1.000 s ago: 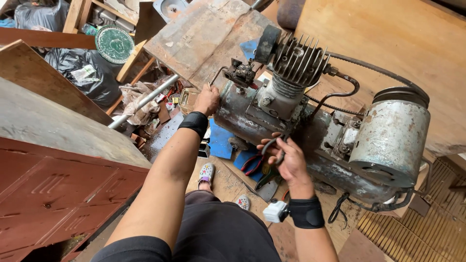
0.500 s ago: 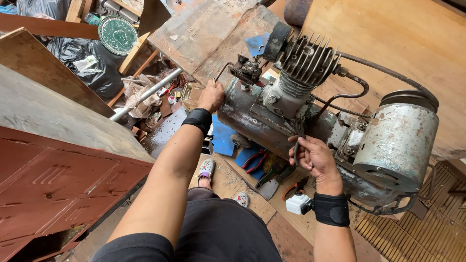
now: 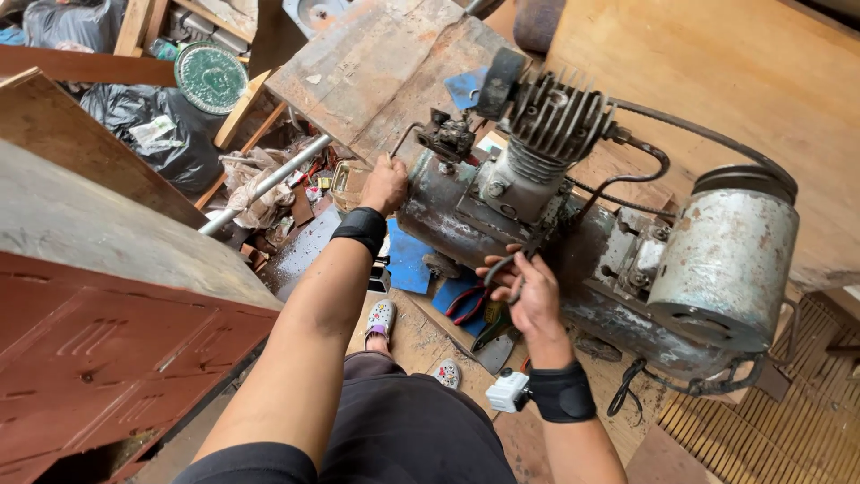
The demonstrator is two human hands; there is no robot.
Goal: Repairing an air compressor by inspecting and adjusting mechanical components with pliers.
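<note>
Work state: compressor [image 3: 573, 242] stands assembled, belt on, pump head and motor in place; no part visibly removed, so the job looks early.

Right hand [image 3: 528, 291], near centre: fingers curled around a slim dark tool [image 3: 503, 266], tip at the tank's near side below the finned pump head [image 3: 555, 116].

Left hand [image 3: 385, 184], farther left: arm extended, closed on the tank's left end.

Pliers [image 3: 466, 305] lie on the floor beneath.

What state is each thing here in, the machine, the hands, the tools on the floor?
Compressor: rusty, lying on the boards.
Left hand: gripping the compressor's tank end.
Right hand: closed on a thin metal tool, at the machine's side.
Belt: on the motor pulley.
Pliers: lying on the floor.
</note>
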